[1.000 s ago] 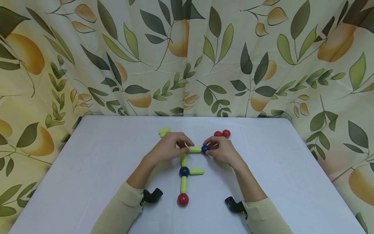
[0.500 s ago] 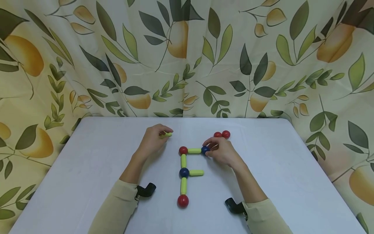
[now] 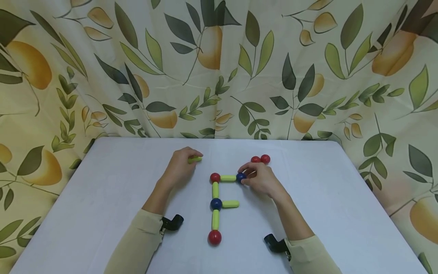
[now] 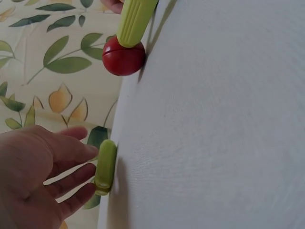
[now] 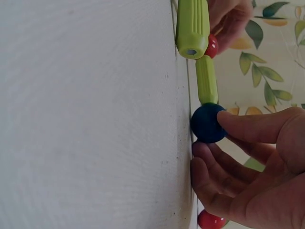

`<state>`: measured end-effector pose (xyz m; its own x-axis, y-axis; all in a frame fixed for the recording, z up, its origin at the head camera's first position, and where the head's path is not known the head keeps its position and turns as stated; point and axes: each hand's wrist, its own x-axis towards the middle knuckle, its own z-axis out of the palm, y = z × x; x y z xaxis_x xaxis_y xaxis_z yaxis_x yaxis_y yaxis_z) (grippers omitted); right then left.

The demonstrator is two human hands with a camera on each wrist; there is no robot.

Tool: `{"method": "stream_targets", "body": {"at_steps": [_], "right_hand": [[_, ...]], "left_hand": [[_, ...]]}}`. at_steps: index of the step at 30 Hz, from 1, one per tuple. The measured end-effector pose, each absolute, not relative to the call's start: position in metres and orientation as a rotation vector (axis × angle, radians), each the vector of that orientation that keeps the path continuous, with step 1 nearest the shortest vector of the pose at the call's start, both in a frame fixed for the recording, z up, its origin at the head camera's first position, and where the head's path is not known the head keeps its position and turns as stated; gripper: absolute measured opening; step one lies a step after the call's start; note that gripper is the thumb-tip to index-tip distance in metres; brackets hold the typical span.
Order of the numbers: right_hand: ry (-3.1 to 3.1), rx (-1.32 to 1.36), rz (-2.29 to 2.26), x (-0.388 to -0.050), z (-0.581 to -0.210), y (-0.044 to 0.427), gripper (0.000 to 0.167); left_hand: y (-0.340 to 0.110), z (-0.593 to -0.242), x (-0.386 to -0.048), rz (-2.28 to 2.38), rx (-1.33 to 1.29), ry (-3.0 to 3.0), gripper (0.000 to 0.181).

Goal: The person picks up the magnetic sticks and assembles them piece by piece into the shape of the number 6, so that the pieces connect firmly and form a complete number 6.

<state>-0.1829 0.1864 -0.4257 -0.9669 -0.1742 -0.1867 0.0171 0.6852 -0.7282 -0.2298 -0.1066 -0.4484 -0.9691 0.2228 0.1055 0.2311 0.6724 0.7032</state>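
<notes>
A frame of lime-green building sticks and balls lies on the table, with a red ball (image 3: 215, 177) at its upper corner. My right hand (image 3: 261, 179) pinches the blue ball (image 5: 208, 123) at the end of the top stick (image 3: 228, 178), thumb on its near side. At the back left, my left hand (image 3: 181, 163) holds a loose green stick (image 4: 106, 164) between thumb and fingers; a second stick shows partly behind it. A lower blue ball (image 3: 216, 204) joins the upright sticks and a side stick (image 3: 230, 204). The bottom end carries another red ball (image 3: 214, 238).
Two loose red balls (image 3: 265, 159) lie just beyond my right hand. The white table (image 3: 328, 198) ends at a leaf-and-fruit patterned curtain (image 3: 253, 76). A black wrist camera (image 3: 172, 222) sits on the left sleeve, another black camera (image 3: 275, 243) on the right.
My left hand has left the red corner ball and moved back and left to the loose green sticks, where it takes hold of one. The right hand stays on the blue ball.
</notes>
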Motion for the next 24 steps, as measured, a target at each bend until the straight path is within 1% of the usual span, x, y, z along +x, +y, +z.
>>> {"method": "stream_targets", "body": {"at_steps": [9, 24], "right_hand": [[2.662, -0.123, -1.149, -0.1831, -0.4268, 0.1873, 0.027], [2.662, -0.137, -1.159, -0.1822, -0.4254, 0.1867, 0.027]], "left_hand": [[-0.1031, -0.4557, -0.2344, -1.133, -0.385, -2.889, 0.031], [-0.1017, -0.4559, -0.2373, -1.051, -0.409, -2.9, 0.031]]}}
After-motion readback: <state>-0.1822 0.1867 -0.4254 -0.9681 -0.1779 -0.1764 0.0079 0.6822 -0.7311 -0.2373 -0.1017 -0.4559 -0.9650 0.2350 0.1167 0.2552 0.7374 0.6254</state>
